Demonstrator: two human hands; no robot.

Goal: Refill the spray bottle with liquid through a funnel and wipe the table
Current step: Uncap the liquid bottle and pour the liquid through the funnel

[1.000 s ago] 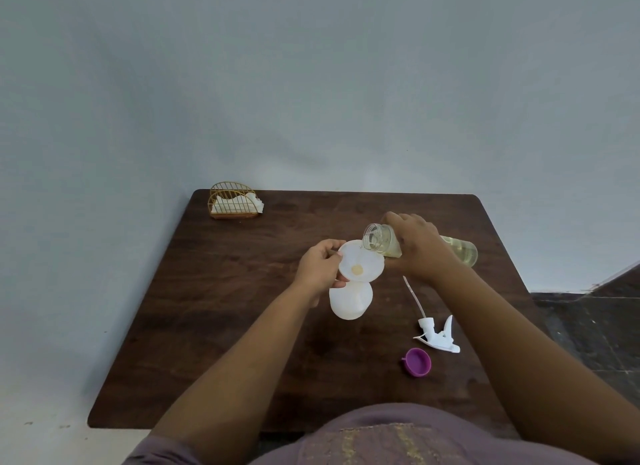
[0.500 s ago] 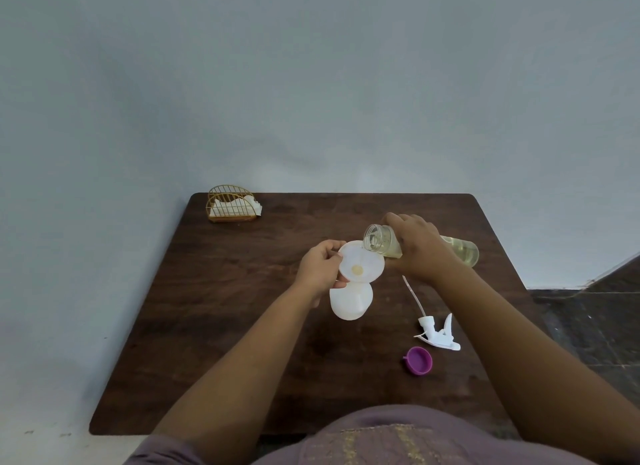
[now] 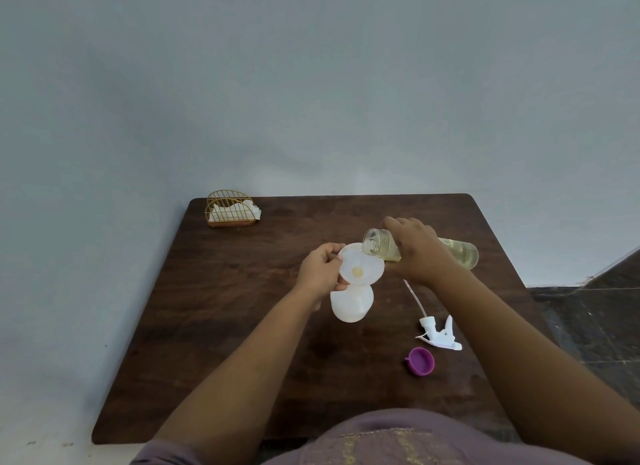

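A white funnel (image 3: 361, 264), seated in the white spray bottle (image 3: 351, 302) at mid-desk (image 3: 242, 308), is pinched at its rim by the left hand (image 3: 320, 270). A clear bottle (image 3: 384, 247) of yellowish liquid is gripped, tilted mouth-down over the funnel, by the right hand (image 3: 417, 251).

Wht funnel (image 3: 361, 269) (purple cap (image 3: 420, 361))

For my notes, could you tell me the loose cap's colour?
Purple; the cap shows in the head view.

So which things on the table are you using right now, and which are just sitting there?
In use: funnel, white spray bottle, clear refill bottle, left hand, right hand.

Sitting there: spray head, purple cap, napkin holder.
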